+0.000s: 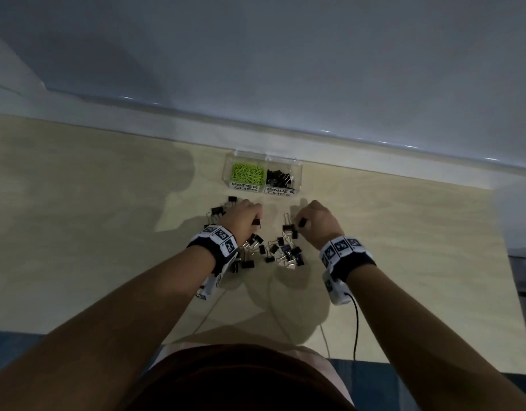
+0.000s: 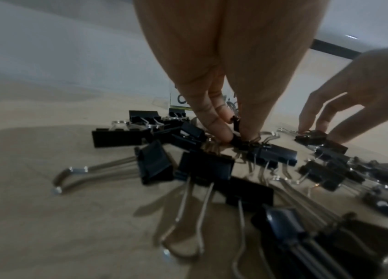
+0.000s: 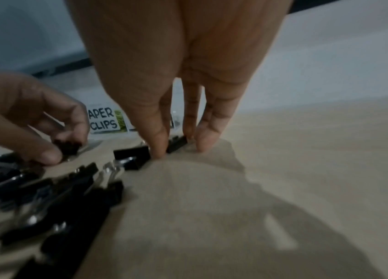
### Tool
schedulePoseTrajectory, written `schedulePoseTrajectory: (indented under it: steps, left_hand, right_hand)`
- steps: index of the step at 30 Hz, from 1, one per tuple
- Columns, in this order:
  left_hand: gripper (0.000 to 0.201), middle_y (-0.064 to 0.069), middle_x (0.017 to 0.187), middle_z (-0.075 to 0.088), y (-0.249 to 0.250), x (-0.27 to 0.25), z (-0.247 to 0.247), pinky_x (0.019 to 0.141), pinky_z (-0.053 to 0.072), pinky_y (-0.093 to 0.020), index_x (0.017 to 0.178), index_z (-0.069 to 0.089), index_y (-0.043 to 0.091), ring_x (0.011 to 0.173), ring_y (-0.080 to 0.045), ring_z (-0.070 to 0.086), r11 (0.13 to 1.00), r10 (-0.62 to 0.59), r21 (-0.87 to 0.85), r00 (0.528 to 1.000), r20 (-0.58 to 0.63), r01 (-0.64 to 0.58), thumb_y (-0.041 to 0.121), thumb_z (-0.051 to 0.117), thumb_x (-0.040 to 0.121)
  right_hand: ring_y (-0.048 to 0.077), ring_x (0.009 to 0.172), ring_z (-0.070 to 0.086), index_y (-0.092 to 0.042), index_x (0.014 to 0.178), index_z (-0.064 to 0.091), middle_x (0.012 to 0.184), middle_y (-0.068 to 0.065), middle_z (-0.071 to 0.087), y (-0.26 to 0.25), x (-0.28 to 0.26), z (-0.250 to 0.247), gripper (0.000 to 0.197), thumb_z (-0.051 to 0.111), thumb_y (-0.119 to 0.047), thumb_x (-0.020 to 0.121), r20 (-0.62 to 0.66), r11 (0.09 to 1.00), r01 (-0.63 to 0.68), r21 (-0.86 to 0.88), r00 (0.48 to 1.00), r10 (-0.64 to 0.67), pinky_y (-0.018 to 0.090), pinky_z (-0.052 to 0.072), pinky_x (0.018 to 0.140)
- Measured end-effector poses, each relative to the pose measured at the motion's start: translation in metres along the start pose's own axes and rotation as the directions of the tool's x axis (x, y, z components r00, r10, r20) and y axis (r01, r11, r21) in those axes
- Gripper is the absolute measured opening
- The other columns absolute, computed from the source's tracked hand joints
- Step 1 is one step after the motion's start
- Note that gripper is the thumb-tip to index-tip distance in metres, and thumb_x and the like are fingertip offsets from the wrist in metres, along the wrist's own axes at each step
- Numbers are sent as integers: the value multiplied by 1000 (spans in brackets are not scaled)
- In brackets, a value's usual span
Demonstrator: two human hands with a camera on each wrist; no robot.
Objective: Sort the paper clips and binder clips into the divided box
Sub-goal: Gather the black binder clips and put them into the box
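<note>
A clear divided box (image 1: 298, 177) stands at the back of the table, with green paper clips (image 1: 247, 172) in its left compartment and black binder clips (image 1: 280, 178) in its right. Several black binder clips (image 1: 285, 250) lie scattered in front of it. My left hand (image 1: 244, 216) pinches a small binder clip (image 2: 237, 132) between thumb and fingertips, just above the pile. My right hand (image 1: 316, 221) pinches another small binder clip (image 3: 176, 144) against the table at the pile's right edge.
The light wooden table (image 1: 107, 218) ends at a pale wall behind the box. Cables (image 1: 356, 327) run from my wrist cameras toward my body. Bare tabletop stretches to the left and right of the clip pile.
</note>
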State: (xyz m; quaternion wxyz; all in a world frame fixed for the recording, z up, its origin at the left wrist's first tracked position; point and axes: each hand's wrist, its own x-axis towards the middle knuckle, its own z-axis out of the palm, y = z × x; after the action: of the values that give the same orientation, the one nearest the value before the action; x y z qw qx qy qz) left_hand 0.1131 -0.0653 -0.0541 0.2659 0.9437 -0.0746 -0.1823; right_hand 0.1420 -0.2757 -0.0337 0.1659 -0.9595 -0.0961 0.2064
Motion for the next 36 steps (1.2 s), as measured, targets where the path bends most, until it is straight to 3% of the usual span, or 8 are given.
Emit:
schedulePoseTrajectory:
  steps: [4, 7, 17, 23, 25, 30, 34, 36]
  left_hand:
    - [20, -2, 98, 54, 0, -4, -5, 70, 40, -27, 98, 56, 13, 81, -19, 54, 997, -53, -58, 991, -123, 46, 19, 67, 83]
    - [19, -5, 100, 58, 2, -7, -6, 71, 46, -32, 96, 56, 13, 83, -21, 57, 996, -80, -42, 984, -158, 74, 22, 67, 83]
    - [18, -13, 107, 55, 23, -4, 8, 75, 46, -34, 99, 54, 4, 90, -30, 57, 994, -108, 25, 991, -78, 110, 3, 61, 82]
    - [19, -13, 106, 54, 12, -4, 1, 79, 49, -35, 102, 53, 4, 92, -29, 57, 994, -16, 107, 1000, 11, 15, 5, 58, 83]
    - [18, -14, 101, 57, 8, -5, -1, 76, 46, -34, 102, 53, 3, 90, -29, 57, 986, 40, 160, 998, 39, -45, 7, 55, 84]
    - [20, -13, 97, 60, 9, -4, -18, 75, 48, -35, 102, 55, 4, 89, -28, 58, 979, 76, 179, 992, 105, -94, 14, 53, 85]
    - [10, -3, 88, 63, 30, 10, -47, 72, 54, -31, 93, 59, 9, 76, -17, 59, 994, 102, -32, 991, -85, -105, 15, 60, 85]
    - [10, -4, 89, 64, 42, 29, -63, 71, 53, -28, 93, 59, 9, 75, -16, 59, 989, 113, -70, 978, -176, -127, 14, 61, 85]
  right_hand:
    - [26, 74, 58, -8, 92, 66, 95, 10, 58, 3, -3, 9, 14, 57, -12, 83, -145, 995, -40, 86, 988, 52, 36, 54, 74]
    - [28, 75, 60, -9, 95, 64, 95, 10, 58, -4, -4, 9, 17, 61, -16, 80, -205, 988, -49, 143, 976, 78, 34, 52, 69]
    - [37, 90, 56, -3, 105, 61, 102, 19, 55, -42, -6, 34, 24, 51, -12, 84, -100, 999, -37, 8, 994, 38, 40, 49, 79]
    - [21, 66, 56, -9, 82, 69, 82, 6, 57, -36, -10, 15, 10, 65, -17, 77, -270, 964, 7, 266, 960, 68, 33, 54, 67]
    - [15, 69, 59, -11, 85, 68, 84, 3, 60, -39, -1, 1, 9, 66, -15, 78, -321, 952, 46, 303, 945, 56, 29, 57, 70]
    - [19, 74, 63, -13, 93, 69, 92, 7, 64, -52, 36, -37, 15, 67, -17, 79, -382, 942, 112, 316, 924, 18, 30, 57, 71]
    - [19, 77, 63, -12, 90, 68, 93, 8, 66, -45, 31, -44, 14, 59, -5, 81, -345, 976, 97, 197, 938, -24, 33, 56, 74]
    - [16, 85, 63, -13, 89, 68, 97, 5, 68, -33, 15, -33, 26, 51, 5, 82, -232, 984, 35, 177, 973, 7, 29, 56, 82]
